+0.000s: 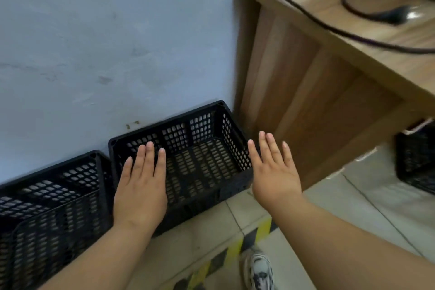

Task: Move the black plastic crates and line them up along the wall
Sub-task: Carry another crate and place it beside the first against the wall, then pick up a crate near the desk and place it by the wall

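Two black perforated plastic crates stand on the floor against the pale wall. The right crate (200, 146) sits beside the wooden desk, and the left crate (54, 195) touches it on its left. My left hand (141, 186) hovers flat over the right crate's front left part, fingers spread, holding nothing. My right hand (273, 172) is held flat just off that crate's right front corner, also empty. A third black crate (416, 158) shows partly under the desk at the right edge.
A wooden desk (306, 101) stands at the right against the wall (106, 42), with a black cable (313, 19) on top. Yellow-black hazard tape (235, 249) runs across the tiled floor. My shoe (259, 271) is at the bottom.
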The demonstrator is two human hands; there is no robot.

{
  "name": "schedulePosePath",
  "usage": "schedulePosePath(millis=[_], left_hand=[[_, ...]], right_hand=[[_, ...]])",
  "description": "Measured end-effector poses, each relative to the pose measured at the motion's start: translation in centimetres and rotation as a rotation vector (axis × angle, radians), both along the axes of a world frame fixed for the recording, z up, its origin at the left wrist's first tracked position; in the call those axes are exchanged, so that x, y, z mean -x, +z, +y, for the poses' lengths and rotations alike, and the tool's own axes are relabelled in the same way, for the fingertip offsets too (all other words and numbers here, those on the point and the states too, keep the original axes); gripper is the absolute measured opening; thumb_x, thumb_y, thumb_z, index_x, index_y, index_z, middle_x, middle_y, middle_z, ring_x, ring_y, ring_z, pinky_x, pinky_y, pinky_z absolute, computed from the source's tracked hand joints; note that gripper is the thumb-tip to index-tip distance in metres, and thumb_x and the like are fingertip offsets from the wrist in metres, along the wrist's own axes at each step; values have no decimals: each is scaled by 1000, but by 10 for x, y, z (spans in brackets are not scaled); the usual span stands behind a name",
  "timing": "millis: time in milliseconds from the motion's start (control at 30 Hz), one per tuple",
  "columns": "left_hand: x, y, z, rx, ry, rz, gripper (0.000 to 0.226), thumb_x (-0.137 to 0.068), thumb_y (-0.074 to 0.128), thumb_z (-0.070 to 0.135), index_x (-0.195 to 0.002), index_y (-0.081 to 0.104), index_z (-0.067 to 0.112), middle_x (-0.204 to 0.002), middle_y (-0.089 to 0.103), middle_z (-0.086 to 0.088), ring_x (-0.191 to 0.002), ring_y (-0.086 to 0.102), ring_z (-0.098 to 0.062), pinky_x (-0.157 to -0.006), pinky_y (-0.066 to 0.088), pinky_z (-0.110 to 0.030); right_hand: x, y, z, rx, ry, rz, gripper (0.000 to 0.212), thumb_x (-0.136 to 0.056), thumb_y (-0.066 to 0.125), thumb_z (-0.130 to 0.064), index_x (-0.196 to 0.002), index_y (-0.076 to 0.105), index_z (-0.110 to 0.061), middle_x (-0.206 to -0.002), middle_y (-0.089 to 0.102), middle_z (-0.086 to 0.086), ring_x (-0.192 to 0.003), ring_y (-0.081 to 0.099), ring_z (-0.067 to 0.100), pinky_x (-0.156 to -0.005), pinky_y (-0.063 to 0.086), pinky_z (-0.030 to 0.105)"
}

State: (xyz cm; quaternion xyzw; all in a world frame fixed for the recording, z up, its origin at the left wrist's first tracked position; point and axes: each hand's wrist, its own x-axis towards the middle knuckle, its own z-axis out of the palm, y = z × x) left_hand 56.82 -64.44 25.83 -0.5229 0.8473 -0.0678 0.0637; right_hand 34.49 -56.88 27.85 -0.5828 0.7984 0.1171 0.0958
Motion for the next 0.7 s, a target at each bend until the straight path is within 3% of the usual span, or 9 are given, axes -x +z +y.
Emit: schedulePosePath(millis=[167,233,300,333,400,500,533,633,700], left_hand=[[58,22,63,-10,-193,45,73,-94,28,22,-132,-34,13,-140,-39,-11,-129,-37,-21,-87,-41,-35],[88,26,88,1,-290,74,75,-94,34,22,-137,-28,14,-143,-34,-11,-131,-33,-21,-89,-40,-35],[117,28,110,12,-393,114,87,-80,60,19,-146,4,13,-151,-8,-15,-142,-10,-24,-103,-31,-36],[133,29,121,-21,-417,113,92,-66,73,15,-143,24,8,-151,13,-18,-143,7,-26,-110,-21,-36],[171,30,147,-56,-513,182,90,-50,81,7,-132,45,1,-141,41,-20,-134,26,-29,-114,-6,-36],[235,35,193,-23,-672,233,58,-70,50,12,-126,54,-1,-134,51,-22,-129,31,-30,-115,-4,-34],[257,36,208,-49,-691,223,59,-72,39,15,-126,54,-1,-134,51,-22,-129,31,-30,-115,-6,-34],[323,33,251,-77,-777,204,64,-66,55,8,-130,51,2,-137,49,-20,-131,35,-29,-115,-7,-34],[370,33,280,-85,-821,214,67,-64,50,4,-131,50,2,-139,48,-19,-131,41,-30,-115,-5,-34]], right_hand=[[35,24,96,35,-153,29,67,-95,20,-14,-141,-29,-16,-135,-44,4,-133,-39,20,-103,-32,40],[60,34,135,40,-237,40,66,-94,19,-11,-136,-32,-16,-134,-45,4,-125,-44,18,-91,-40,40],[88,43,174,38,-323,62,67,-92,19,-9,-134,-33,-16,-134,-45,5,-122,-45,18,-84,-42,38],[103,46,193,38,-363,80,67,-92,19,-8,-134,-33,-16,-134,-45,5,-122,-45,18,-83,-43,38],[135,52,232,44,-450,108,69,-91,21,-8,-134,-33,-16,-133,-46,4,-121,-45,17,-82,-44,38],[184,60,290,32,-553,120,71,-90,23,-8,-129,-35,-17,-133,-46,4,-120,-46,16,-82,-44,38],[201,61,310,29,-582,126,71,-90,24,-7,-128,-36,-16,-133,-47,5,-119,-47,17,-82,-44,38],[256,61,366,14,-670,133,72,-89,24,-6,-129,-35,-16,-133,-47,7,-107,-60,17,-82,-44,39],[295,60,403,6,-727,139,73,-88,24,-6,-129,-36,-16,-132,-48,7,-93,-68,16,-81,-46,39]])
